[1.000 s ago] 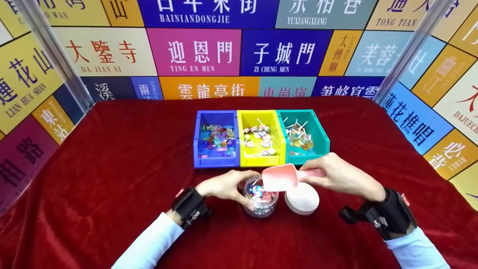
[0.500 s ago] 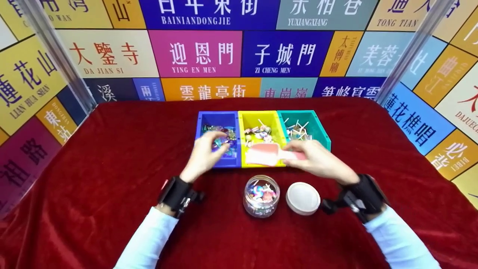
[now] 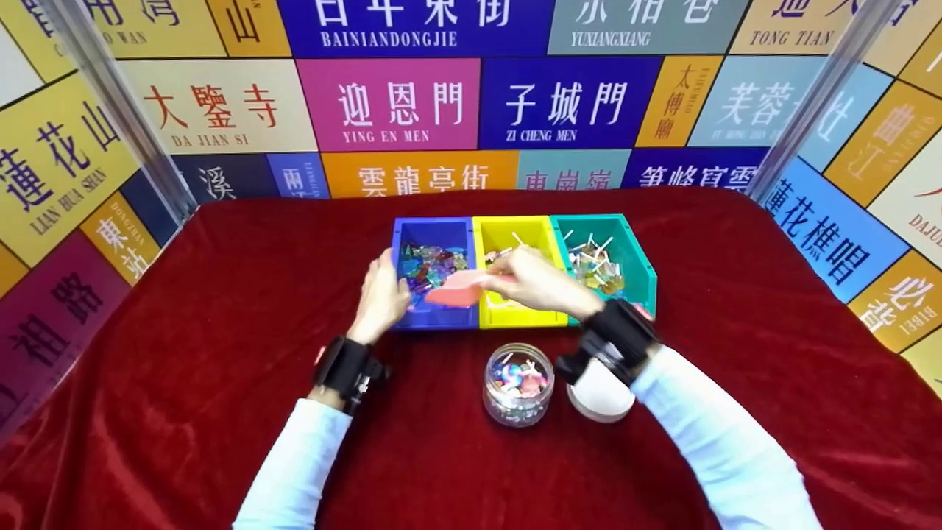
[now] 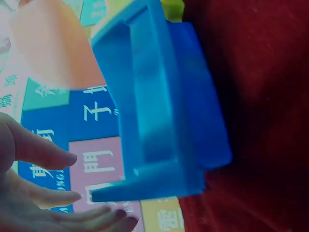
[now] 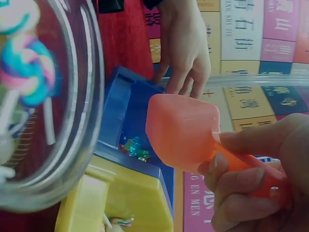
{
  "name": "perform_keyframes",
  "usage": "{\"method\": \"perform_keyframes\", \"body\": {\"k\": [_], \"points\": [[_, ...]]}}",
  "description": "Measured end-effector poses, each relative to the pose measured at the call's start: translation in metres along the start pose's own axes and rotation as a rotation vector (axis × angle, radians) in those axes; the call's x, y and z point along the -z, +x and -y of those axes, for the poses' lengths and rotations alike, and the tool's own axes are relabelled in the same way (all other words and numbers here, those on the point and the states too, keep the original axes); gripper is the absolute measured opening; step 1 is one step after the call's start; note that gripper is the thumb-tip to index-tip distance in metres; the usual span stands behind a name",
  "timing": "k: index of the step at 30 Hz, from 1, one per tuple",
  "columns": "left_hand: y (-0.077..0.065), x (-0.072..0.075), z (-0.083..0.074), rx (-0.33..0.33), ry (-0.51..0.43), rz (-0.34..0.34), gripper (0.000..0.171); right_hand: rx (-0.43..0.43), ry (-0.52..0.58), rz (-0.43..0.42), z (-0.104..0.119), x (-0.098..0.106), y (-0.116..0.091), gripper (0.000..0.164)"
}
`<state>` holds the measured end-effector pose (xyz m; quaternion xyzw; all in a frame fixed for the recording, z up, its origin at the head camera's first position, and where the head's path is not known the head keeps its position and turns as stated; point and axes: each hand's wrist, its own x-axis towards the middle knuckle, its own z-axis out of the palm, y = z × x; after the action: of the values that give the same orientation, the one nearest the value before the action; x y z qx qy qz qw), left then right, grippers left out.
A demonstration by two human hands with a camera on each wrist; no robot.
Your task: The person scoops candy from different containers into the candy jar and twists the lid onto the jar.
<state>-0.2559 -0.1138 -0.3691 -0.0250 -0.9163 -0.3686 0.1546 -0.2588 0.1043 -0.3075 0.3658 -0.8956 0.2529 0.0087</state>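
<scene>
My right hand grips the handle of a pink scoop, its thumb along the top. The scoop's head is over the blue bin, which holds colourful translucent pieces. At that bin's left side is my left hand; in the left wrist view its fingers are extended near the bin wall, and contact is unclear. A clear jar with lollipops and small pieces stands uncovered in front of the bins. Beside it lies a white lid, partly hidden by the right wrist's camera.
Joined to the blue bin are a yellow bin with lollipops, partly behind my right hand, and a green bin with sticks and amber pieces. A red cloth covers the table. Printed panels stand behind.
My left hand let go of the jar and went up to the blue bin's left side. The right hand carried the scoop from above the jar, past the yellow bin, left to the blue bin.
</scene>
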Motion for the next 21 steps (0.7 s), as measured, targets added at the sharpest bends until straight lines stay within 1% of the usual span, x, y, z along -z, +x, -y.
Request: {"method": "perform_keyframes", "body": {"k": [2, 4, 7, 9, 11, 16, 18, 21], "points": [[0.002, 0.000, 0.003, 0.027, 0.015, 0.041, 0.051, -0.009, -0.012, 0.020, 0.002, -0.002, 0.009, 0.035], [0.003, 0.000, 0.007, 0.038, 0.025, 0.072, 0.052, -0.045, -0.017, 0.046, 0.005, -0.003, 0.018, 0.037], [0.004, -0.002, 0.010, 0.053, 0.017, 0.104, 0.053, -0.107, -0.067, 0.089, 0.007, -0.005, 0.028, 0.037], [0.004, -0.002, 0.011, 0.059, 0.013, 0.113, 0.054, -0.140, -0.104, 0.111, 0.009, -0.007, 0.035, 0.034], [0.005, -0.003, 0.011, 0.061, 0.014, 0.119, 0.054, -0.167, -0.146, 0.126, 0.011, -0.009, 0.041, 0.034], [0.004, -0.003, 0.011, 0.069, 0.028, 0.125, 0.054, -0.221, -0.233, 0.127, 0.019, -0.014, 0.053, 0.039], [0.004, -0.003, 0.011, 0.069, 0.035, 0.125, 0.055, -0.254, -0.275, 0.116, 0.024, -0.015, 0.057, 0.035], [0.004, -0.003, 0.012, 0.066, 0.043, 0.123, 0.057, -0.315, -0.335, 0.102, 0.033, -0.016, 0.063, 0.020]]}}
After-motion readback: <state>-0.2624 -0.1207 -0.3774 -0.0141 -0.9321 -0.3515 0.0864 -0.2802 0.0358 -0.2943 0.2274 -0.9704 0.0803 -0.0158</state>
